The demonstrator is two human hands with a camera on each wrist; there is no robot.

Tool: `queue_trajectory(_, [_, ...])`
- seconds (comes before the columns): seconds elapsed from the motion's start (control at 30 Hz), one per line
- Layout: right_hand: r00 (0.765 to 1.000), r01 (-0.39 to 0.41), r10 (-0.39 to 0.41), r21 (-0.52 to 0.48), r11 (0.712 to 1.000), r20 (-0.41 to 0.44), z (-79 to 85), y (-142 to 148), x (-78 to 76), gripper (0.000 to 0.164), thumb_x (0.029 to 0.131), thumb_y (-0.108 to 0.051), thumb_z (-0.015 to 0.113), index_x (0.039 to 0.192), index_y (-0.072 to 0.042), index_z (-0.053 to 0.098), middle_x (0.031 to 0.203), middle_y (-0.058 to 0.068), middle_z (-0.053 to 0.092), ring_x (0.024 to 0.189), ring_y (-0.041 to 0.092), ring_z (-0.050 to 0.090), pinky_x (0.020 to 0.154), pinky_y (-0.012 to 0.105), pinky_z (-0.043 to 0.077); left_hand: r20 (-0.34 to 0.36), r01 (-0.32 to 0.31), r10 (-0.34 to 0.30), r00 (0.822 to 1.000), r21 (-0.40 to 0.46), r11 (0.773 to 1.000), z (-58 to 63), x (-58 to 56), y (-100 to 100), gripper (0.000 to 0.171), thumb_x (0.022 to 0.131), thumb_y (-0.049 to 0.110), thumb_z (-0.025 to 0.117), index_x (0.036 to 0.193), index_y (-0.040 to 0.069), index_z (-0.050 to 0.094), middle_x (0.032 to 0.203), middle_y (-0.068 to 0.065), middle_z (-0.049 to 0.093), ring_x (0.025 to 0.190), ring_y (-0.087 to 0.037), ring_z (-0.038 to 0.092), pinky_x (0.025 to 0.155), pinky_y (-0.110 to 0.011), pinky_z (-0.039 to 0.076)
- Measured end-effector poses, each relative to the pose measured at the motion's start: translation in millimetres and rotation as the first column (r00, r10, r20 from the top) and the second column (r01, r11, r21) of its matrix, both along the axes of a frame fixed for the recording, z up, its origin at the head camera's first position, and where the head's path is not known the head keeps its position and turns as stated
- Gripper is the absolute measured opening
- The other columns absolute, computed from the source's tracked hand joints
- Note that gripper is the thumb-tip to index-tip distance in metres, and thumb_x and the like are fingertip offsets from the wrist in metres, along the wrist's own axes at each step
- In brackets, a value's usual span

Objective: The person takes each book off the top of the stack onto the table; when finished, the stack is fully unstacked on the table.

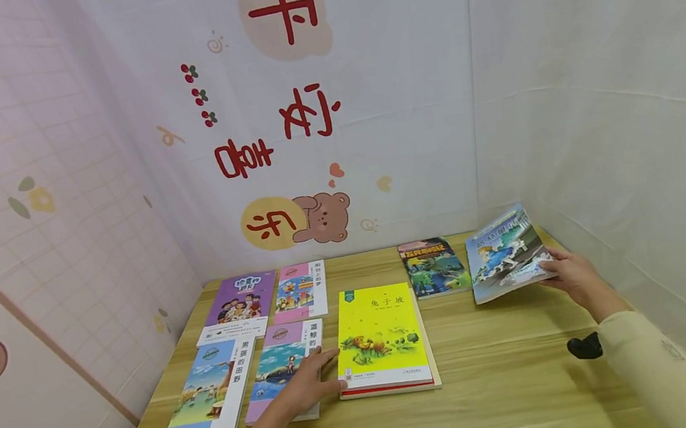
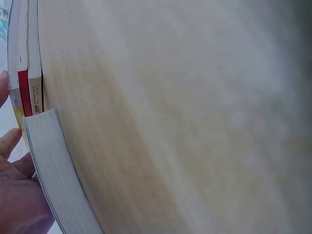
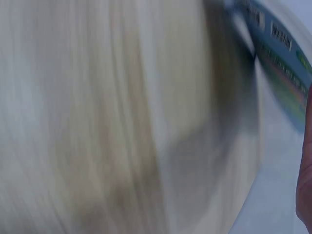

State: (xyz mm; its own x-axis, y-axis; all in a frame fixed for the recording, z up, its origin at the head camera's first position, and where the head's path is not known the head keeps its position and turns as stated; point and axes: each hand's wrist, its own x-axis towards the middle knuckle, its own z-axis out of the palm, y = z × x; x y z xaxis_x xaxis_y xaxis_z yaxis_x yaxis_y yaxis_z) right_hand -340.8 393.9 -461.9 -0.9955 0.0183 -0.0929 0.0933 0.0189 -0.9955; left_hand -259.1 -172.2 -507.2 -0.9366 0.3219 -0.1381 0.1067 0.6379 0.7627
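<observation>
At the right of the head view, my right hand [image 1: 575, 276] grips the right edge of a blue picture book [image 1: 505, 251], its near side tilted up. The right wrist view shows that book's barcoded back cover [image 3: 280, 48], blurred. My left hand [image 1: 308, 388] lies over a purple-and-white book [image 1: 281, 364] at the lower middle left, part of its cover hidden. Extended fingertips of that hand reach the left edge of a yellow book [image 1: 383, 330], which tops a small stack. A red layer [image 2: 24, 92] shows in the stack in the left wrist view.
A dark green picture book [image 1: 436, 268] lies at the back, left of the held book. On the left lie a purple book [image 1: 241, 301], a pink book [image 1: 299, 291] and a blue-and-white book [image 1: 207, 395]. Printed cloth walls [image 1: 409, 127] enclose the wooden table [image 1: 498, 380].
</observation>
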Motion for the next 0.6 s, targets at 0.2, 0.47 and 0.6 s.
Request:
queue_trajectory(0.2, [0.996,0.031,-0.046,0.176,0.984,0.076,-11.0,17.3,-3.6,0.064,0.106,-0.012,0.037,0.153,0.003,-0.004,0.157,0.035,-0.006,0.077,0.0,0.056,0.081,0.027,0.056,-0.003,0.006,-0.006,1.0,0.002,1.0,-2.0,-0.9,-1.4,0.073,0.086,0.041,0.076,0.148,0.016,0.048,0.159,-0.028,0.019,0.144,-0.053,0.014,0.107,-0.074,0.017])
queue_trajectory(0.47, [0.982,0.174,-0.182,0.147,0.974,0.049,-17.0,11.2,-11.9,0.075,0.102,-0.007,0.044,0.154,0.004,-0.01,0.149,0.044,0.014,0.077,0.002,0.061,0.09,0.033,0.055,0.0,0.002,-0.002,1.0,-0.002,1.0,-4.6,-2.7,-3.0,0.073,0.086,0.043,0.076,0.148,0.017,0.048,0.16,-0.025,0.021,0.145,-0.052,0.012,0.108,-0.074,0.014])
queue_trajectory(0.6, [0.981,0.175,-0.187,0.194,0.965,0.049,-15.6,3.4,-16.4,0.084,0.102,-0.015,0.046,0.151,0.003,-0.021,0.155,0.04,-0.008,0.126,0.035,0.05,0.11,0.048,0.037,0.009,0.002,-0.002,1.0,0.002,1.0,-5.4,-2.4,-2.5,0.074,0.086,0.043,0.076,0.149,0.018,0.048,0.16,-0.026,0.02,0.144,-0.052,0.013,0.107,-0.074,0.017])
